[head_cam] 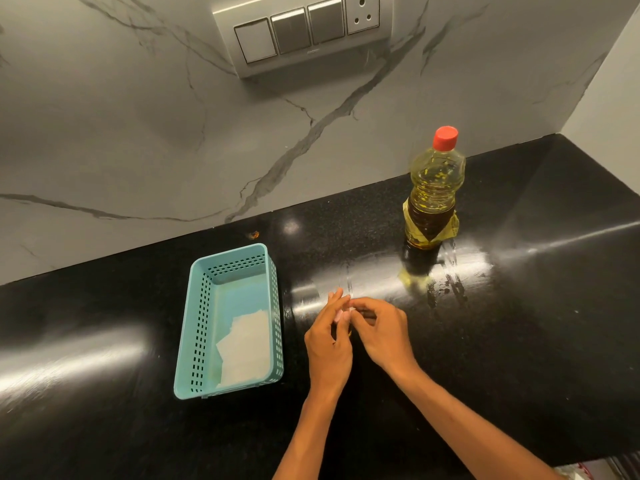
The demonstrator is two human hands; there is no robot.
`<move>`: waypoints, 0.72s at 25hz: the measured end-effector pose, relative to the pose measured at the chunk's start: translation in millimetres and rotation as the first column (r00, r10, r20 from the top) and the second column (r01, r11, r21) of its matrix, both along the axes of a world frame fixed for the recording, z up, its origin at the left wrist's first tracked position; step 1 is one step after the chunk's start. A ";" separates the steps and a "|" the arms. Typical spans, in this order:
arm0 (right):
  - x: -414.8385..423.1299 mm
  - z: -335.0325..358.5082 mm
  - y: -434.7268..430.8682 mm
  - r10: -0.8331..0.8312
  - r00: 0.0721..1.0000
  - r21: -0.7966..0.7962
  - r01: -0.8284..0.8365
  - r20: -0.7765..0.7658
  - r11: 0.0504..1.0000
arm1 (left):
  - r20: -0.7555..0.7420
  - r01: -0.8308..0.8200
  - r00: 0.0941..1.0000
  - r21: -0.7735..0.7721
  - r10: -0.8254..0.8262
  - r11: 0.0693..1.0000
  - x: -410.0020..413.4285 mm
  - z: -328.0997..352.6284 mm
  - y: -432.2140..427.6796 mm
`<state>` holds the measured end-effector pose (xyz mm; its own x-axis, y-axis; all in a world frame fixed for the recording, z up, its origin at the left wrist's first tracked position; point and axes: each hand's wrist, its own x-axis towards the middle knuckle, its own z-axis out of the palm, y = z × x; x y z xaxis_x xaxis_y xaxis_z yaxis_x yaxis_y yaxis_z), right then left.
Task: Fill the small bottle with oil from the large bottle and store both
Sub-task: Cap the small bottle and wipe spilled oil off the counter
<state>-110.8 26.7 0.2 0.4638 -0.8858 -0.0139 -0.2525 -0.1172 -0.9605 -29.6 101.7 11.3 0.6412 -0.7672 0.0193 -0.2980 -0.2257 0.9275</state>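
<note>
— Where's the large bottle (434,188)?
— Upright, red-capped, right of the teal basket (197,323), farther back
— The hands?
— Just right of the basket: right hand (381,330) fingers curl, pinching a pale object (351,309), mostly hidden; left hand (329,344) fingers lie nearly straight against it

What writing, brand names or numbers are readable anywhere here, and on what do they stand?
No text here reads clearly.
Large bottle: its torn yellow label shows no legible words.
Switch panel: a tiny mark on its lower edge, too small to read.
Blue basket and the paper in it: no print visible.
Item between the left hand and right hand: mostly hidden, nothing readable.
</note>
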 end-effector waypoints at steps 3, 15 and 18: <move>9.2 3.4 -20.5 0.143 0.986 -0.026 -0.145 -0.085 0.989 | 0.009 0.022 1.000 -0.004 -0.022 1.000 1.7 -0.5 -0.5; -29.7 -14.0 24.0 0.144 0.980 0.037 -0.140 -0.135 0.989 | -0.006 0.074 0.997 0.009 -0.074 0.997 5.6 -3.4 0.5; -28.7 -14.6 22.3 -0.040 0.995 0.126 0.052 -0.096 0.991 | -0.022 -0.074 0.997 0.054 0.076 0.996 -1.0 1.2 1.9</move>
<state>-139.5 49.0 -14.4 0.4137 -0.8944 -0.1698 -0.3433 0.0195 -0.9390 -30.6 103.6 12.5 0.6967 -0.7164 -0.0360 -0.2564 -0.2956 0.9203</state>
